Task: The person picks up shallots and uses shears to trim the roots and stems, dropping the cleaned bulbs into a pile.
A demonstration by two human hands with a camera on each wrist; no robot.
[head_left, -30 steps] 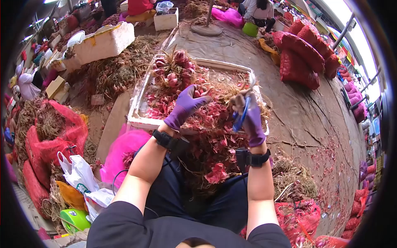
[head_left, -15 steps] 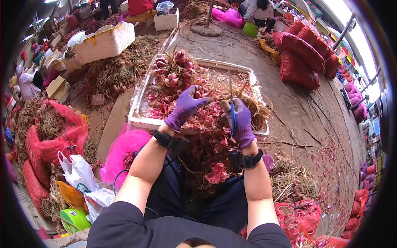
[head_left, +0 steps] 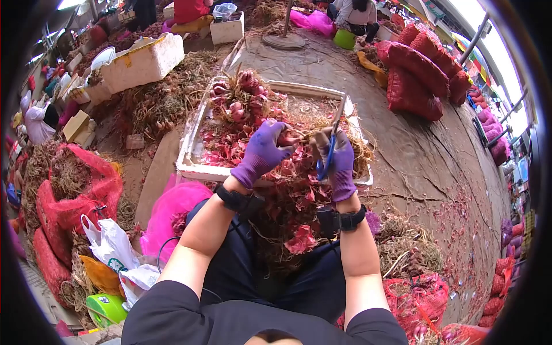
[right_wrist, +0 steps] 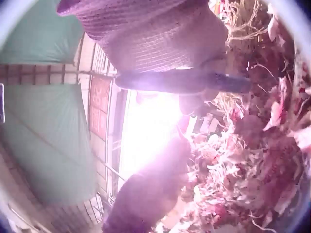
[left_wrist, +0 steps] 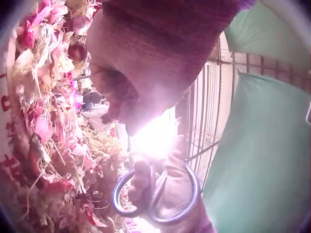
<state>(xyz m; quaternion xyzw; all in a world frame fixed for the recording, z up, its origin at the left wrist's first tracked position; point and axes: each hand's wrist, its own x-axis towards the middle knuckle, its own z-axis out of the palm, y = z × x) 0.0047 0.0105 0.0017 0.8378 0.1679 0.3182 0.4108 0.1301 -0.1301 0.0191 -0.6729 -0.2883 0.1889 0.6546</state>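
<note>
Head view: your left hand [head_left: 261, 150] grips a bulb [head_left: 287, 138] above the tray [head_left: 201, 171]; your right hand [head_left: 340, 164] grips blue-handled scissors [head_left: 330, 154]. Skins [head_left: 221, 152] lie loose beside a bunch of bulbs [head_left: 237, 109], so work seems partway, with bulbs left.

Left wrist view: glare hides your left grip; right fingers bend through the scissor loops.

Right wrist view: your hands face each other.

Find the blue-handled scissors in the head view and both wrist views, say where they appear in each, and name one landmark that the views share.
Head: right of centre, in the right hand, blades pointing up; scissors.
Left wrist: bottom centre, two finger loops showing.
Right wrist: upper middle, handle lying nearly level.
Shared landmark: pink-red skins, filling the left wrist view's left side and the right wrist view's right.
</note>
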